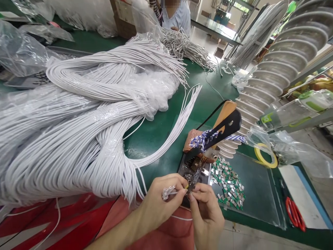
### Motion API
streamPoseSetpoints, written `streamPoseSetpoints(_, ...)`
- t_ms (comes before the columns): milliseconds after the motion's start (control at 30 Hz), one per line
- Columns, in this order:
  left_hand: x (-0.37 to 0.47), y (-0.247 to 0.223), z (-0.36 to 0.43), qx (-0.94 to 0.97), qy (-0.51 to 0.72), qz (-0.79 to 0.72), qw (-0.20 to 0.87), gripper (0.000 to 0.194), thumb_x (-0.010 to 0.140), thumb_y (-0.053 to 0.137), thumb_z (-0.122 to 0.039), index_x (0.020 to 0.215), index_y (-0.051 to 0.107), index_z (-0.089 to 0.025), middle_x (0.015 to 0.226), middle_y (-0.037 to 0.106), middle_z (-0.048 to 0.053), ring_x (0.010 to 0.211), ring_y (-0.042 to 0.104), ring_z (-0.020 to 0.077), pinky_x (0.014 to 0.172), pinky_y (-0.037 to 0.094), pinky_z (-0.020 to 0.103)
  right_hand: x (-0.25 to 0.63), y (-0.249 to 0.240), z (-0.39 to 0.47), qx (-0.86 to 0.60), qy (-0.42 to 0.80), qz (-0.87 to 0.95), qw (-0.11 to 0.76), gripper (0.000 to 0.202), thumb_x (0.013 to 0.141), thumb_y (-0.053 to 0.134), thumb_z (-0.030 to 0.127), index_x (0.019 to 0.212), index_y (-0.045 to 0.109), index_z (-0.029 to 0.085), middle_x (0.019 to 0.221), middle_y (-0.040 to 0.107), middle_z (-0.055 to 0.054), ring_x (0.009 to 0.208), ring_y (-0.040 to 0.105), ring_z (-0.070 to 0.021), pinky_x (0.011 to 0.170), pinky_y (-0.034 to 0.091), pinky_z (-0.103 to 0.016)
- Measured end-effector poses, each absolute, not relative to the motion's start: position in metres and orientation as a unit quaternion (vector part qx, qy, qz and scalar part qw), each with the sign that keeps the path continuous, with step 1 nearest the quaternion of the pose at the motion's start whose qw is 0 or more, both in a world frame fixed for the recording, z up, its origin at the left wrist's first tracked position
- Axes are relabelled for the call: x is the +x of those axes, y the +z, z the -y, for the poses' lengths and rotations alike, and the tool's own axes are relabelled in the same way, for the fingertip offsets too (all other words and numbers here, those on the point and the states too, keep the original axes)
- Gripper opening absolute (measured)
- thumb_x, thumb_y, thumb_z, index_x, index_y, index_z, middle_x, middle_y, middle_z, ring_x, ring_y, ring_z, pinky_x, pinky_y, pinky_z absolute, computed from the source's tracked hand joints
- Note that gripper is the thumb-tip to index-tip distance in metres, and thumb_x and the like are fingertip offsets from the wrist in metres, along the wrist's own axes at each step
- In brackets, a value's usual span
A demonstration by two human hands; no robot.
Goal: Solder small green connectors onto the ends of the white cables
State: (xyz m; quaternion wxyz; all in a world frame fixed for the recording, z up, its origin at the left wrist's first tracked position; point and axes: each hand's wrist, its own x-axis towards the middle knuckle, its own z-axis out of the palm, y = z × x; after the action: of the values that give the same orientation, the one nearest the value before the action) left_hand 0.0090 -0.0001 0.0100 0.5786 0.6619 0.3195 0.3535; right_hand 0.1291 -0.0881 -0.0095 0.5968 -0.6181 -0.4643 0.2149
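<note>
My left hand (pixel 165 196) is closed round several white cables, and their cut ends (pixel 168 192) poke out between thumb and fingers. My right hand (pixel 206 210) pinches close beside it, just right of the left fingertips. Whatever lies between the right fingertips is too small and covered to make out. Both hands are at the dark, crusted front end of a soldering iron (pixel 195 173). Its black handle (pixel 226 128) leans up to the right, tied with blue-and-white cord (pixel 204 139) over a brick (pixel 189 139).
Small metal connectors with green boards (pixel 229 184) lie in a pile right of the iron. Big bundles of white cable (pixel 78 152) cover the left side. A ribbed duct (pixel 275 62), yellow tape (pixel 265 156) and red-handled scissors (pixel 295 213) are on the right. A person (pixel 177 17) sits opposite.
</note>
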Motion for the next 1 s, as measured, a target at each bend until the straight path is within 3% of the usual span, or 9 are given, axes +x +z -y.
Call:
streamPoseSetpoints(200, 0.004, 0.011, -0.001, 0.665, 0.322, -0.344, 0.579, 0.025, 0.083, 0.054, -0.013, 0.058, 0.054, -0.014, 0.072, 0.064, 0.004, 0.06, 0.056, 0.0118, 0.056, 0.042, 0.02, 0.126, -0.01, 0.096, -0.649, 0.233, 0.431, 0.582, 0.01, 0.089, 0.059, 0.015, 0.084, 0.061, 0.023, 0.092, 0.062, -0.003, 0.087, 0.06, -0.0165, 0.073, 0.051, -0.025)
streamPoseSetpoints(400, -0.006, 0.008, 0.006, 0.678, 0.313, -0.333, 0.575, 0.024, 0.084, 0.051, -0.012, 0.06, 0.053, -0.015, 0.072, 0.064, 0.004, 0.062, 0.059, 0.0128, 0.058, 0.043, 0.02, 0.124, -0.008, 0.107, -0.675, 0.247, 0.457, 0.524, 0.009, 0.091, 0.055, 0.023, 0.083, 0.057, 0.023, 0.071, 0.05, 0.002, 0.059, 0.049, -0.0122, 0.052, 0.041, -0.02)
streamPoseSetpoints(600, -0.018, 0.0, 0.02, 0.683, 0.299, -0.294, 0.598, 0.023, 0.085, 0.053, -0.011, 0.063, 0.055, -0.015, 0.074, 0.064, 0.002, 0.066, 0.061, 0.0119, 0.062, 0.044, 0.018, 0.129, -0.009, 0.117, -0.653, 0.236, 0.536, 0.48, 0.007, 0.088, 0.059, 0.024, 0.095, 0.061, 0.025, 0.078, 0.058, -0.001, 0.067, 0.058, -0.0159, 0.059, 0.047, -0.023)
streamPoseSetpoints(767, -0.023, -0.004, 0.032, 0.677, 0.249, -0.238, 0.65, 0.019, 0.092, 0.053, -0.017, 0.075, 0.062, -0.015, 0.085, 0.063, 0.004, 0.079, 0.062, 0.0145, 0.075, 0.046, 0.019, 0.133, -0.015, 0.126, -0.639, 0.225, 0.558, 0.48, 0.007, 0.087, 0.06, 0.024, 0.081, 0.058, 0.021, 0.07, 0.054, 0.0, 0.058, 0.053, -0.0134, 0.048, 0.041, -0.02)
streamPoseSetpoints(1000, -0.023, -0.003, 0.041, 0.666, 0.267, -0.234, 0.656, 0.035, 0.102, 0.038, -0.034, 0.097, 0.068, -0.016, 0.103, 0.062, 0.01, 0.093, 0.061, 0.0183, 0.082, 0.047, 0.021, 0.143, -0.01, 0.137, -0.653, 0.195, 0.544, 0.489, 0.012, 0.087, 0.056, 0.019, 0.075, 0.058, 0.021, 0.064, 0.05, 0.001, 0.052, 0.045, -0.0118, 0.044, 0.034, -0.021)
